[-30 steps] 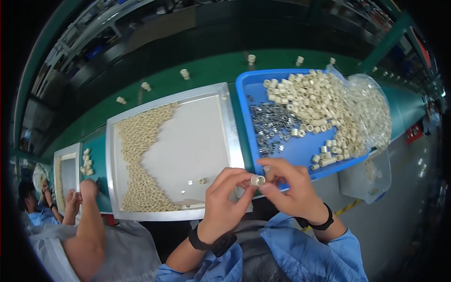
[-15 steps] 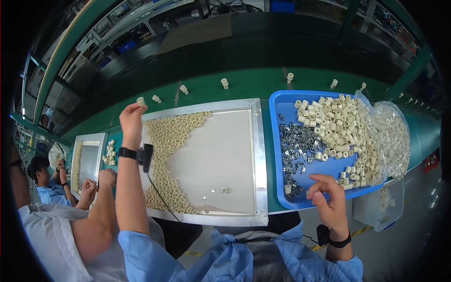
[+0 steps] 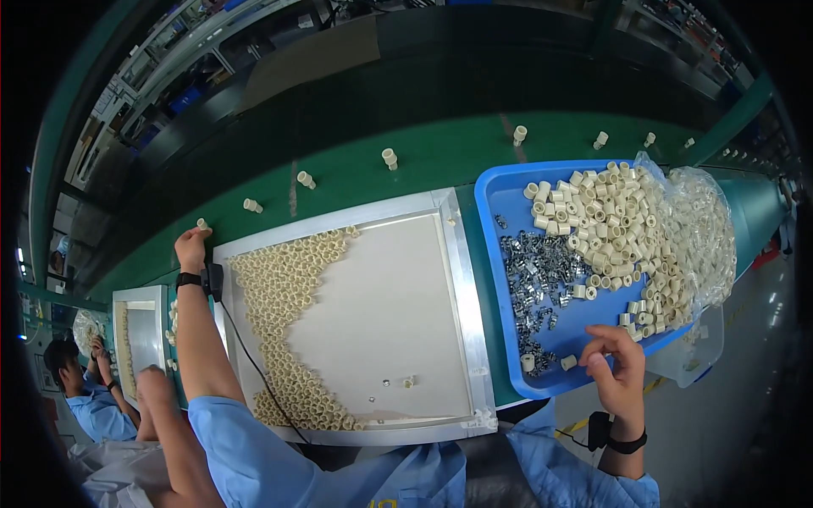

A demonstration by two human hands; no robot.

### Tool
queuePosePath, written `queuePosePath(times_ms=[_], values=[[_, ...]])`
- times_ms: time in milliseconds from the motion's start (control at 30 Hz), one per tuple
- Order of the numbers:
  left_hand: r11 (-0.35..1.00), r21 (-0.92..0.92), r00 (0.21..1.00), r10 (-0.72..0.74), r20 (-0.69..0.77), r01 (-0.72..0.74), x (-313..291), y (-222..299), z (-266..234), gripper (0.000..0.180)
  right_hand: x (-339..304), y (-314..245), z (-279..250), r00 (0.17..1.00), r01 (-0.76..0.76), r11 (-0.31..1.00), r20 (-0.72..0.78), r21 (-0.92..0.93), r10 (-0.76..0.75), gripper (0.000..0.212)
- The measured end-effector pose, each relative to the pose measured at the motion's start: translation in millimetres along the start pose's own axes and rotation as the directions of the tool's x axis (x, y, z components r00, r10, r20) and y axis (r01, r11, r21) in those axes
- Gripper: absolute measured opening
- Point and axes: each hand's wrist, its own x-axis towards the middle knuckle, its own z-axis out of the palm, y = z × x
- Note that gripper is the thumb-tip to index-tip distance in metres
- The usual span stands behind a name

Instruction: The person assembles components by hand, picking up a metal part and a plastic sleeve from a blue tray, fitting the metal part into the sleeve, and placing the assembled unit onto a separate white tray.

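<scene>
The left hand (image 3: 191,251) pinches a little cream tube (image 3: 202,224) at the green belt (image 3: 347,176). The right hand (image 3: 621,372), fingers bent and a bit wide, is over the blue tray's (image 3: 584,318) edge, near another tube (image 3: 568,362).

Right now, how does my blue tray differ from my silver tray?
The blue tray has a blue base; the silver tray, a pale one. The blue tray holds jumbled cream cylinders and metal pieces; the silver tray holds cream parts mostly packed leftward. Both show bare base.
</scene>
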Motion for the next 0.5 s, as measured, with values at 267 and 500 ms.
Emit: queuePosePath(times_ms=[267, 500], values=[[0.994, 0.112, 0.997, -0.004, 0.08, -0.005, -13.1, 18.8, 19.0, 0.02, 4.9, 6.4, -0.7, 1.0, -0.025, 0.997, -0.004, -0.069, 0.025, 0.031], [0.938, 0.155, 0.893, 0.343, -0.29, -0.31, -65.4, 103.6, -9.7, 0.036, 28.1, 0.3, -24.1, 0.998, 0.021, 0.923, 0.067, -0.384, 0.005, 0.03]])
